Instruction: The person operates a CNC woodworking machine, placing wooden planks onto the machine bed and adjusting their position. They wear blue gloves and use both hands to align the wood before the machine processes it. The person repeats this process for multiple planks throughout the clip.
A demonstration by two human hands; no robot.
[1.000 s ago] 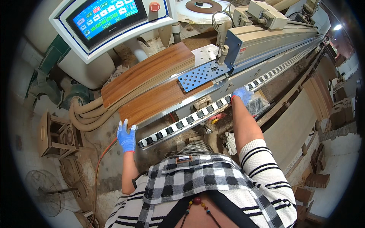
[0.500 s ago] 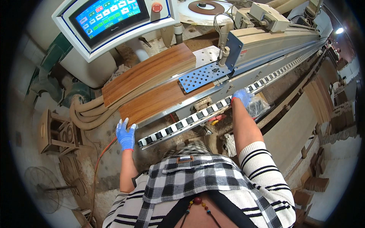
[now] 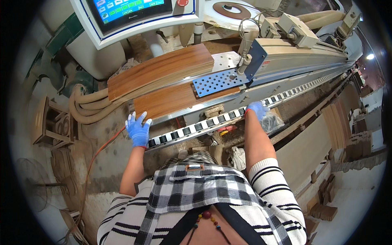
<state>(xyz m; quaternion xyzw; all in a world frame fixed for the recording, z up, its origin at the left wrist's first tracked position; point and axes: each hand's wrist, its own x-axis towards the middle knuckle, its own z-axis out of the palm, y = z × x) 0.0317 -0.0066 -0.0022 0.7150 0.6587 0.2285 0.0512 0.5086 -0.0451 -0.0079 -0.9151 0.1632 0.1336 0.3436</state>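
My left hand (image 3: 138, 130), in a blue glove with white fingertips, has its fingers spread against the left end of a wood-grain panel (image 3: 163, 101). This panel lies flat along the machine's metal edge, its right part under a blue perforated plate (image 3: 216, 84). Farther right, my right hand (image 3: 257, 110), also gloved in blue, rests on a long rail of black and white rollers (image 3: 198, 126). Its fingers look stretched over the rail, though partly hidden. Behind the panel sits a stack of similar brown panels (image 3: 163, 69) with slightly curved sides.
A control screen (image 3: 130, 12) with a red button (image 3: 182, 3) stands at the back left. The machine's long beige body (image 3: 302, 53) runs off to the right. Thick hoses (image 3: 87, 118) lie left of the stack. Boards (image 3: 306, 147) stand along the right side.
The view has shifted with my head. My left hand has moved forward and a little right, and the front panel has slid slightly right under the blue plate. My right hand remains on the roller rail.
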